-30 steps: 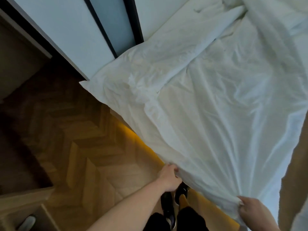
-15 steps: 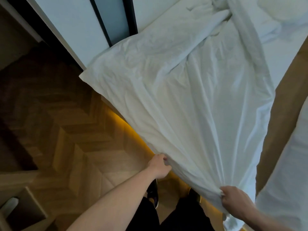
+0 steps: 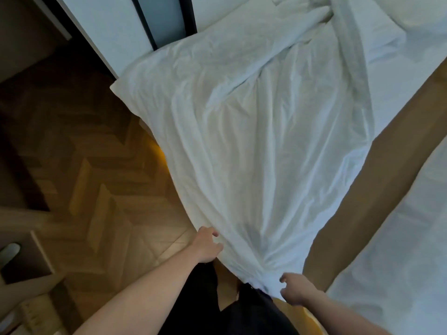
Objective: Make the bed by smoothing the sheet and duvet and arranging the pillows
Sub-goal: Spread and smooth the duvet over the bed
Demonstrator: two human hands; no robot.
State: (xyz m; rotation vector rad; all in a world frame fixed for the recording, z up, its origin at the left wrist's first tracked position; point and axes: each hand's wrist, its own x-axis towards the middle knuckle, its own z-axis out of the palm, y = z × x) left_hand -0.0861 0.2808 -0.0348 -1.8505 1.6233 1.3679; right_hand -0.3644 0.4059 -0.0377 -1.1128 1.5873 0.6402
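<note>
Material: white cotton-like duvet [image 3: 254, 146], creased, gathered to a bunch at its near end.
Duvet position: draped from the far part of the bed down toward the person, its left corner hanging past the bed edge over the herringbone floor [image 3: 96, 189].
Long axis: runs far to near, widest at the far left and narrowing to the bunch by the hands.
Left hand [image 3: 206, 245]: fingers curled at the duvet's near left edge, touching the cloth; a firm pinch cannot be made out.
Right hand [image 3: 294, 290]: at the bunched near tip, fingers curled beside the cloth, thumb and forefinger a little parted; whether they clamp it is not clear.
Direction from fingers: the duvet lies away and up-scene from both hands, so the coming pull or spread, as judged, goes along that axis.
Nearer hand: the right, at the tip; the left sits further along the edge.
Sheet [image 3: 396, 76]: bare white, far right of the duvet.
Pillow [image 3: 416, 10]: far right corner, partly cut off.
Brown band [image 3: 377, 180]: right of the duvet, running diagonally.
Count: duvet, one; pillows seen, one; hands, two; sheets, one.
</note>
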